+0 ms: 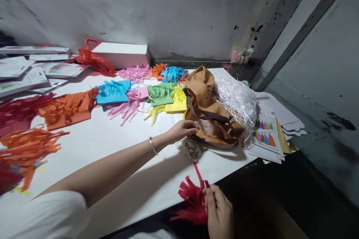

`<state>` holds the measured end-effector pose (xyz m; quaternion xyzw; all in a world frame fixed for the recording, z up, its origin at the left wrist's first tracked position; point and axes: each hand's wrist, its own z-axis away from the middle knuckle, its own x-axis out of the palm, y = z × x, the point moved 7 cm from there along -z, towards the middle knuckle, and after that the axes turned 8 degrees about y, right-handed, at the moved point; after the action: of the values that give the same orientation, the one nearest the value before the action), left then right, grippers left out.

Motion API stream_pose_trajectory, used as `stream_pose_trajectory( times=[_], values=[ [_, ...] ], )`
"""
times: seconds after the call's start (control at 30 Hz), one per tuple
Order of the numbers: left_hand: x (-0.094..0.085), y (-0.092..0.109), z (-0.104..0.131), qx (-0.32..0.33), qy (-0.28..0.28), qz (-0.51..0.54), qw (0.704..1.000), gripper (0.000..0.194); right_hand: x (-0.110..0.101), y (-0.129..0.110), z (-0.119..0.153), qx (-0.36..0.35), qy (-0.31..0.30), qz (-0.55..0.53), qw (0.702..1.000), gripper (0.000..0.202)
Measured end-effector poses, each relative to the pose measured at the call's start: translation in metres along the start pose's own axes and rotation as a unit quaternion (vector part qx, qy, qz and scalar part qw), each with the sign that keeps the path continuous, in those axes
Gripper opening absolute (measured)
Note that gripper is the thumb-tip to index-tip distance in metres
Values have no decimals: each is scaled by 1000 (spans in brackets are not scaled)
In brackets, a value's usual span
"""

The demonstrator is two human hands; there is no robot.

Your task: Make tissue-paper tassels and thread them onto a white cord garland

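Currently, R hand (pixel 220 209) holds red fringe (pixel 197 198); brn bag (pixel 198 79) lettering (pixel 208 91) unclear.

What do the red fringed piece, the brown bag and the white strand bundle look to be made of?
The red fringed piece: matte tissue or crepe paper, perhaps, given its thin cut strips. The brown bag: probably dull cloth, as it slumps in soft folds. The white strand bundle: likely plastic, judging by its glossy highlights.
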<state>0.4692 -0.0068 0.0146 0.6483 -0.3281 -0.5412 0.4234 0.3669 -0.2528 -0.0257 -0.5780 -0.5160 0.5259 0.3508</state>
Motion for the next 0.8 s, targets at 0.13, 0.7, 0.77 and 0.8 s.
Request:
stream_pose_trajectory(
  times=[0.13, 0.7, 0.77, 0.8],
  values=[
    [-11, -3, 56, -64, -24, 166, 984, 38, 11, -10, 3, -16, -25, 1, 1000, 37],
    [-50, -37, 239, -230, 144, 641, 718, 36, 102, -62, 53, -115, -225, 44, 966, 33],
    [-53, -43, 247, -226, 152, 652, 708, 37, 110, -66, 59, -117, -237, 45, 963, 35],
    [-55, -45, 251, -225, 157, 659, 701, 35, 112, -68, 61, -118, -241, 46, 962, 35]
  ],
)
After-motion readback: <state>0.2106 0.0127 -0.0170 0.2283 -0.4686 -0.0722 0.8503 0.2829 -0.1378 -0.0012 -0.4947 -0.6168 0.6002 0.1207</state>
